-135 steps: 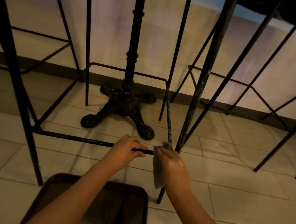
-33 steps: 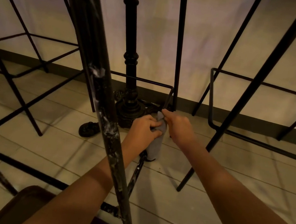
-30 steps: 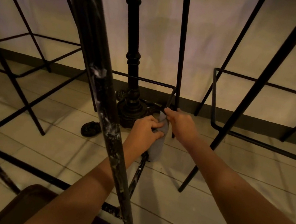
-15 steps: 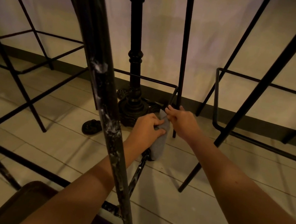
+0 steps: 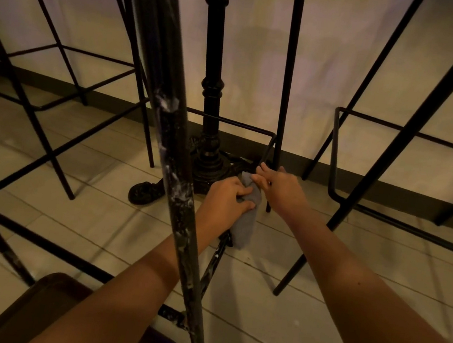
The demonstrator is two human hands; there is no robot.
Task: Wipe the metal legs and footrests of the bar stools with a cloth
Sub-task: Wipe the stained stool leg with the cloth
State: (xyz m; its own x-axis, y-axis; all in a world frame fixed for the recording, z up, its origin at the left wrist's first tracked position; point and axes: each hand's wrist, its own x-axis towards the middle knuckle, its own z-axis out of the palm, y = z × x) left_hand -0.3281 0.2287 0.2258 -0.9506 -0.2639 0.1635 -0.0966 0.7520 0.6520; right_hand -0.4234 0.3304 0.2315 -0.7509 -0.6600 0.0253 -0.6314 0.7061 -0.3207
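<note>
A grey cloth (image 5: 244, 225) is wrapped round the right-hand footrest bar (image 5: 216, 259) of the black metal bar stool in front of me. My left hand (image 5: 223, 199) grips the cloth against that bar. My right hand (image 5: 280, 188) pinches the cloth's top edge just beyond, near the bar's far bend (image 5: 269, 145). A paint-flecked stool leg (image 5: 171, 146) runs diagonally across the near view and hides part of my left forearm.
An ornate black table pedestal (image 5: 206, 151) stands behind the hands on the tiled floor. More black stool frames stand at left (image 5: 55, 108) and right (image 5: 361, 189). A dark brown seat (image 5: 37, 310) sits at the bottom left. The wall's skirting runs along the back.
Since 4.5 s ago I have leaned in and both hands have moved from the front footrest corner along the side bar. Over the last second they crept slightly farther along it.
</note>
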